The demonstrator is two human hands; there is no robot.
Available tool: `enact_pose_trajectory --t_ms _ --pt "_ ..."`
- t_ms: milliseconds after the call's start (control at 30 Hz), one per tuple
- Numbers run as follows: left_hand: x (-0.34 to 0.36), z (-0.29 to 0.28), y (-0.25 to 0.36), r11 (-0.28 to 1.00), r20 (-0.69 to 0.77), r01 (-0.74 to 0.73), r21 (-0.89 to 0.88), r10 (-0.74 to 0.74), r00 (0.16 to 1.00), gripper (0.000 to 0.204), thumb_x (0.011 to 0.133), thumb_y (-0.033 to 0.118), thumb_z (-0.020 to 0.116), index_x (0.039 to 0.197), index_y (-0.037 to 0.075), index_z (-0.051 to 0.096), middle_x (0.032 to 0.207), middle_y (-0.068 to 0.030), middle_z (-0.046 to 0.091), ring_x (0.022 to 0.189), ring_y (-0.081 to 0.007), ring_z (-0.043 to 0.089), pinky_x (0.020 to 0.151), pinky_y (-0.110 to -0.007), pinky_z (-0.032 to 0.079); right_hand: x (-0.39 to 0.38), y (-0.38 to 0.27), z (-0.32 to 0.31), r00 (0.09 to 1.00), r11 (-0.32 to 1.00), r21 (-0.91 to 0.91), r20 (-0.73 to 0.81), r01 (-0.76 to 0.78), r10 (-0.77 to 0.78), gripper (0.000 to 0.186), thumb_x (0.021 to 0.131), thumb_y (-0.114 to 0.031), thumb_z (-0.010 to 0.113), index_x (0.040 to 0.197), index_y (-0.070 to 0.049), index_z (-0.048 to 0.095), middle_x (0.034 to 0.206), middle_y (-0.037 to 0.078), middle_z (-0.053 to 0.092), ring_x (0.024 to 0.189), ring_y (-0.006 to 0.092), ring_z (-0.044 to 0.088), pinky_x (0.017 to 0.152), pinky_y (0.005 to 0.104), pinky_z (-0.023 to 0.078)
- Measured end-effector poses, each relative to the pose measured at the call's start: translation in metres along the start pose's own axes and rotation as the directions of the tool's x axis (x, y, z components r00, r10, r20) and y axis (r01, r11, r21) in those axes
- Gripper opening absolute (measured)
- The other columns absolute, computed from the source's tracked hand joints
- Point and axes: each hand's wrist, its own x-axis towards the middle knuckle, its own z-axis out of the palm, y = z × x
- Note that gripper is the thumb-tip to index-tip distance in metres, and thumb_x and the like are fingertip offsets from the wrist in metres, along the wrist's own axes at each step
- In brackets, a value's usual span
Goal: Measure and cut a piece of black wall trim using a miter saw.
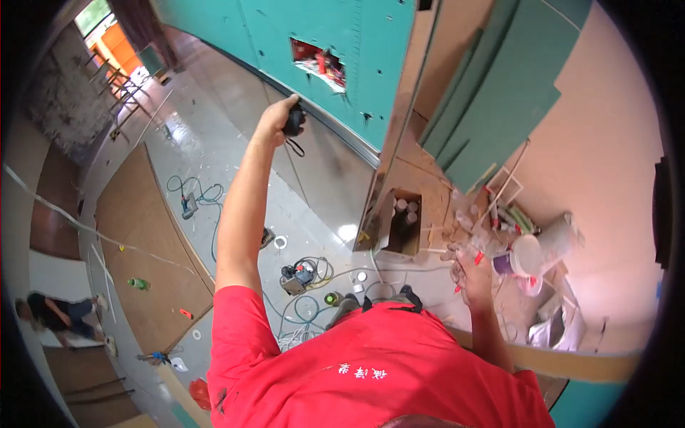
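Observation:
My left hand (pixel 274 123), arm stretched forward, is closed round a black tape measure (pixel 293 121) with a dangling wrist strap. It is at the lower edge of a teal wall panel (pixel 328 43), just above a shiny grey-brown lower panel (pixel 325 160). A rectangular cutout (pixel 319 65) with red material inside lies above and to the right of that hand. My right hand (pixel 471 274) is raised at the right, its fingers closed round a slim pen with red ends (pixel 479 257); its middle is hidden by the fingers.
A carton with bottles (pixel 401 221) stands by the panel's end. White buckets (pixel 526 255) and scraps lie at right. Corded power tools (pixel 296 277) and cables cover the floor near my feet. Brown sheets (pixel 146 221) lie left; another person (pixel 61 317) is at far left.

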Motion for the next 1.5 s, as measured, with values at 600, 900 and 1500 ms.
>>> enact_pose_trajectory --t_ms 600,900,1500 --pt "0.021 0.011 -0.027 0.998 0.044 -0.052 -0.023 0.053 0.998 0.028 0.095 0.035 0.053 0.096 0.007 0.054 0.08 -0.0059 0.058 0.068 -0.0186 0.059 0.057 -0.035 0.053 0.12 -0.019 0.105 0.968 0.99 -0.094 0.236 0.11 -0.085 0.04 0.094 -0.035 0.054 0.113 0.0 0.057 0.091 0.008 0.066 0.056 0.0063 0.047 0.046 0.0217 0.035" --pt "0.01 0.013 -0.023 0.996 0.075 -0.084 -0.034 0.087 0.993 0.029 0.096 0.034 0.051 0.101 0.006 0.056 0.082 -0.0046 0.057 0.072 -0.0175 0.06 0.059 -0.035 0.053 0.14 -0.035 0.141 0.976 0.998 0.04 0.211 -0.056 0.046 0.026 0.092 -0.025 0.056 0.096 0.001 0.059 0.083 0.01 0.064 0.055 0.0085 0.049 0.043 0.0222 0.034" --pt "-0.068 0.025 -0.048 0.804 0.09 -0.153 -0.575 0.248 0.965 0.023 0.085 0.028 0.066 0.094 0.008 0.059 0.076 -0.0073 0.06 0.06 -0.018 0.06 0.048 -0.034 0.05 0.052 -0.068 0.014 0.98 0.958 -0.232 0.146 0.167 -0.136 0.018 0.089 -0.007 0.047 0.071 -0.012 0.048 0.068 0.0 0.055 0.055 0.0017 0.047 0.039 0.0161 0.032"
